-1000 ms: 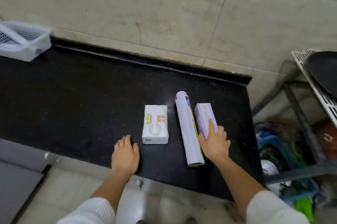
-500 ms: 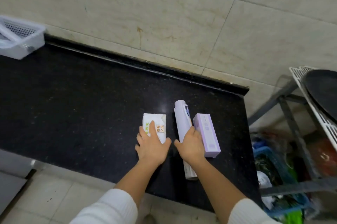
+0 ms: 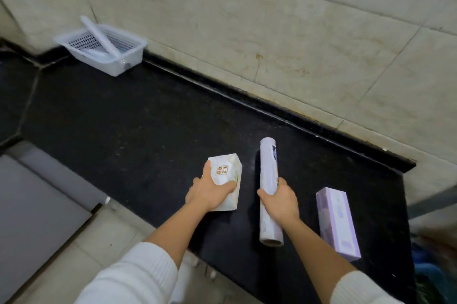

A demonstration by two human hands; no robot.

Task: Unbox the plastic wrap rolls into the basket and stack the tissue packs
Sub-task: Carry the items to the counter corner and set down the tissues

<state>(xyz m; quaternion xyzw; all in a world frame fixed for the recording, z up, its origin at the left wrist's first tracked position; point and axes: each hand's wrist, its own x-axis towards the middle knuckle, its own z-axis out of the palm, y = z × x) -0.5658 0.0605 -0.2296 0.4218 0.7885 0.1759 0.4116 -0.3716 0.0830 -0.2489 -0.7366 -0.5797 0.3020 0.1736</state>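
Note:
My left hand [image 3: 210, 192] grips a white tissue pack [image 3: 226, 180] with orange print, tilted above the black counter [image 3: 123, 118]. My right hand [image 3: 280, 201] is wrapped around the middle of a pale purple plastic wrap roll [image 3: 269, 187], which points away from me. A purple tissue pack [image 3: 337, 222] lies flat on the counter to the right of that hand, untouched. Far back left, against the wall, stands a white perforated basket [image 3: 128, 61] with a white roll [image 3: 99, 36] leaning inside it.
A beige tiled wall [image 3: 272, 31] runs behind the counter. The counter's right end sits just past the purple pack, with blurred clutter [image 3: 435, 266] below it. A grey surface [image 3: 37, 204] and floor tiles lie at the lower left.
Both hands have closed on their objects: the left on the white tissue pack, the right on the roll. The view swung left, bringing the basket into sight.

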